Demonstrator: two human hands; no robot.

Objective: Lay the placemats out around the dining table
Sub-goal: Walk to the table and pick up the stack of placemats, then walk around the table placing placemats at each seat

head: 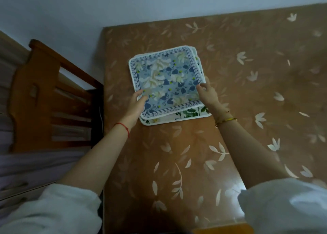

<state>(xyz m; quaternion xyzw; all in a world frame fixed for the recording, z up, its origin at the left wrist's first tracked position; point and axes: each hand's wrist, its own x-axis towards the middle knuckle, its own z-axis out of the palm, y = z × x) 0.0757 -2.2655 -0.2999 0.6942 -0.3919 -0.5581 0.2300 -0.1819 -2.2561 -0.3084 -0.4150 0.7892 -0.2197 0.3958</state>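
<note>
A stack of square placemats lies on the far left part of the brown leaf-patterned table (230,92). The top placemat (166,78) is blue with white flowers and a lettered border. A white placemat with green leaves (191,114) shows beneath it at the near edge. My left hand (137,104) grips the top placemat's near left edge, thumb on its surface. My right hand (208,94) pinches its right edge with the fingertips. Whether the top placemat is lifted off the stack I cannot tell.
A wooden chair back (51,96) stands to the left of the table, against a pale wall (70,12). A second wooden edge (224,229) shows at the near side of the table. My sleeves are white, rolled to the elbows.
</note>
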